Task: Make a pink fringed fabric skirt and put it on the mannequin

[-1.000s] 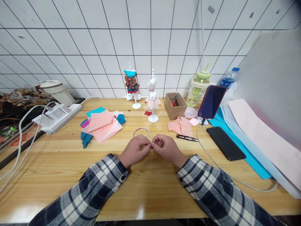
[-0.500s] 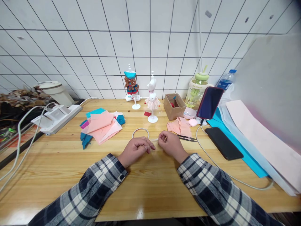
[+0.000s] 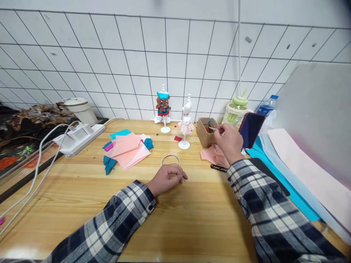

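Note:
My right hand (image 3: 228,140) is raised over the right side of the small cardboard box (image 3: 204,136), with thumb and index finger pinched on a thin white strip (image 3: 212,128) whose end points left over the box. My left hand (image 3: 168,179) rests low at the middle of the table, fingers curled and thumb against the index finger; whether anything small is between them is hidden. Just behind it is a white ring (image 3: 170,156), partly covered by the hand. A small white dress form with a pink skirt (image 3: 186,127) stands behind the ring.
Pink, blue and magenta cloth pieces (image 3: 126,148) lie at the left. Another form (image 3: 163,109) wears a brown, red and teal outfit. Black snips (image 3: 218,167), pink cloth (image 3: 214,155), a propped phone (image 3: 251,129) and a green-lidded bottle (image 3: 236,109) are at the right.
My right hand has moved from beside my left hand, up and to the right, to the cardboard box, carrying the white strip. The whole view has shifted slightly.

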`<state>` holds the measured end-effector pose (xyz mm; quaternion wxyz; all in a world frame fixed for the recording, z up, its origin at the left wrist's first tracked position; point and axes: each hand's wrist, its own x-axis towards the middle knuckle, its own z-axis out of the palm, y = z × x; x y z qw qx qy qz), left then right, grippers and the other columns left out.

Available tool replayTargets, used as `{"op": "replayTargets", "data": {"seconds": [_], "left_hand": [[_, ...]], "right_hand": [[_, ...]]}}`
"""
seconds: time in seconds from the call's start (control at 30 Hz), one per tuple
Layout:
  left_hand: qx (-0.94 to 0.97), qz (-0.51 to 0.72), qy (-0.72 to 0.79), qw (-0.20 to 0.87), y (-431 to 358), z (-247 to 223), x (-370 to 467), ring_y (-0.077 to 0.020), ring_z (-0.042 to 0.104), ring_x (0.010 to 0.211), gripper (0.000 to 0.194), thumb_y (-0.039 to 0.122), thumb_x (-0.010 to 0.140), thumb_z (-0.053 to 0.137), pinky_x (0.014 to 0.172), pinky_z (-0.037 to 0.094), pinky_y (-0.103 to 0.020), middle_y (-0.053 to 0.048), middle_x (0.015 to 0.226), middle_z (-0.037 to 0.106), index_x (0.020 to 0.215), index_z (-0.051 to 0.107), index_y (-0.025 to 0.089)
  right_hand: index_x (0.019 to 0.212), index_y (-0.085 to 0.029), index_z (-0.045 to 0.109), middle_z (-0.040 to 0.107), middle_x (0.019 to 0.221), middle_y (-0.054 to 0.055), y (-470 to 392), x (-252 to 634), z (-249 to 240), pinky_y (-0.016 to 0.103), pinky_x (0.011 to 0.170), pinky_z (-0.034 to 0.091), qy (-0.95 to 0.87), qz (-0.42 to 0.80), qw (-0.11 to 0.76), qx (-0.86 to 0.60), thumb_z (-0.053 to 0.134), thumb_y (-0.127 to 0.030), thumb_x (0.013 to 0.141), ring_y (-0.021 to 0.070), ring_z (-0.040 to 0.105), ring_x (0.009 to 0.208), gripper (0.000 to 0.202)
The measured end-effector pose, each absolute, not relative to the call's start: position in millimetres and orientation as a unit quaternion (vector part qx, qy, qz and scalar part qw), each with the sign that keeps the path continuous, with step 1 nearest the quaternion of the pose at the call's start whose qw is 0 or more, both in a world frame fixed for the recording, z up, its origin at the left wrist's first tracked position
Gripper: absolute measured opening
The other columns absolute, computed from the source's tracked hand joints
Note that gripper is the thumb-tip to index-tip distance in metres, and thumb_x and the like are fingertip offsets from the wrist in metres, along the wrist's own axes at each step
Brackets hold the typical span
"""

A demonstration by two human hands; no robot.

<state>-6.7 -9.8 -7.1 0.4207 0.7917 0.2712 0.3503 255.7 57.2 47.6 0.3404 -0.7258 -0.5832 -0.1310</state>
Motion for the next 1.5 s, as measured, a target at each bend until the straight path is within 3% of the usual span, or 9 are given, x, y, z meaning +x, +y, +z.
{"op": "replayTargets", "data": {"seconds": [0.17, 0.47, 0.7, 0.8, 0.87, 0.93, 1.03, 1.3, 1.5], "left_hand": [[0.800, 0.353, 0.277, 0.399, -9.3, -7.9, -7.9, -0.0177, 0.064, 0.081, 0.022, 0.014, 0.077, 0.051, 0.081, 0.049, -0.032, -0.007, 0.078, 0.073, 0.061, 0.065, 0.016], [0.810, 0.359, 0.252, 0.389, -9.6, -6.4, -6.4, -0.0175, 0.064, 0.082, 0.022, 0.015, 0.078, 0.051, 0.084, 0.049, -0.034, -0.007, 0.080, 0.073, 0.061, 0.065, 0.017], [0.810, 0.356, 0.242, 0.398, -8.6, -7.5, -6.9, -0.0191, 0.064, 0.084, 0.022, 0.018, 0.080, 0.052, 0.085, 0.049, -0.036, -0.009, 0.082, 0.074, 0.062, 0.065, 0.017], [0.806, 0.355, 0.241, 0.409, -7.9, -7.9, -7.2, -0.0198, 0.064, 0.086, 0.023, 0.019, 0.081, 0.053, 0.085, 0.049, -0.036, -0.009, 0.083, 0.074, 0.062, 0.066, 0.017], [0.803, 0.355, 0.236, 0.417, -7.4, -7.8, -7.2, -0.0202, 0.064, 0.087, 0.024, 0.020, 0.082, 0.053, 0.086, 0.048, -0.035, -0.010, 0.084, 0.074, 0.062, 0.066, 0.017], [0.800, 0.358, 0.232, 0.422, -6.7, -7.9, -7.5, -0.0202, 0.064, 0.088, 0.024, 0.021, 0.082, 0.053, 0.086, 0.048, -0.035, -0.010, 0.084, 0.073, 0.062, 0.066, 0.016], [0.796, 0.360, 0.242, 0.422, -4.9, -8.4, -9.6, -0.0203, 0.064, 0.088, 0.024, 0.022, 0.082, 0.055, 0.088, 0.047, -0.035, -0.008, 0.078, 0.072, 0.061, 0.066, 0.017], [0.796, 0.333, 0.245, 0.443, -3.0, -9.5, -13.6, -0.0236, 0.063, 0.098, 0.025, 0.026, 0.080, 0.055, 0.091, 0.046, -0.037, -0.009, 0.086, 0.072, 0.059, 0.064, 0.016], [0.813, 0.325, 0.269, 0.402, -4.0, -7.7, -8.2, -0.0219, 0.065, 0.095, 0.025, 0.023, 0.083, 0.050, 0.089, 0.048, -0.036, -0.010, 0.092, 0.073, 0.064, 0.065, 0.016]], "right_hand": [[0.091, -0.022, 0.068, 0.066, 0.092, 0.006, 78.4, 264.8, 37.1, 0.029, 0.057, 0.030, -0.599, -0.126, 0.266, -0.745, 0.050, -0.033, 0.088, 0.0204, 0.059, 0.081, 0.022], [0.113, -0.025, 0.068, 0.062, 0.109, 0.009, 69.0, 263.2, 24.1, 0.032, 0.063, 0.040, -0.659, -0.124, 0.227, -0.706, 0.038, -0.029, 0.094, 0.0216, 0.061, 0.083, 0.035], [0.148, -0.021, 0.030, 0.047, 0.135, 0.016, 45.0, 251.4, 15.4, 0.038, 0.073, 0.049, -0.660, -0.111, 0.304, -0.678, 0.050, -0.021, 0.082, 0.0295, 0.059, 0.101, 0.068], [0.143, -0.020, 0.036, 0.051, 0.129, 0.014, 20.0, 234.6, 9.8, 0.040, 0.086, 0.048, -0.667, -0.074, 0.398, -0.626, 0.045, -0.019, 0.086, 0.0272, 0.053, 0.113, 0.058], [0.133, -0.019, 0.049, 0.060, 0.116, 0.012, 2.3, 220.2, 4.5, 0.039, 0.090, 0.047, -0.716, -0.017, 0.428, -0.551, 0.046, -0.020, 0.087, 0.0244, 0.055, 0.108, 0.046], [0.118, -0.022, 0.062, 0.065, 0.106, 0.008, -11.3, 206.5, -1.4, 0.039, 0.091, 0.046, -0.789, 0.054, 0.414, -0.451, 0.053, -0.022, 0.086, 0.0223, 0.057, 0.102, 0.033], [0.106, -0.025, 0.069, 0.066, 0.111, 0.007, -20.2, 193.7, -9.0, 0.039, 0.092, 0.046, -0.838, 0.133, 0.389, -0.359, 0.061, -0.027, 0.085, 0.0211, 0.057, 0.105, 0.023], [0.094, -0.027, 0.073, 0.065, 0.118, 0.005, -19.8, 192.4, -14.0, 0.039, 0.094, 0.045, -0.840, 0.142, 0.402, -0.335, 0.065, -0.028, 0.083, 0.0201, 0.056, 0.108, 0.013], [0.092, -0.024, 0.070, 0.070, 0.107, 0.005, -21.4, 194.1, -9.2, 0.039, 0.091, 0.045, -0.846, 0.110, 0.370, -0.366, 0.055, -0.024, 0.090, 0.0207, 0.057, 0.101, 0.015]]}}
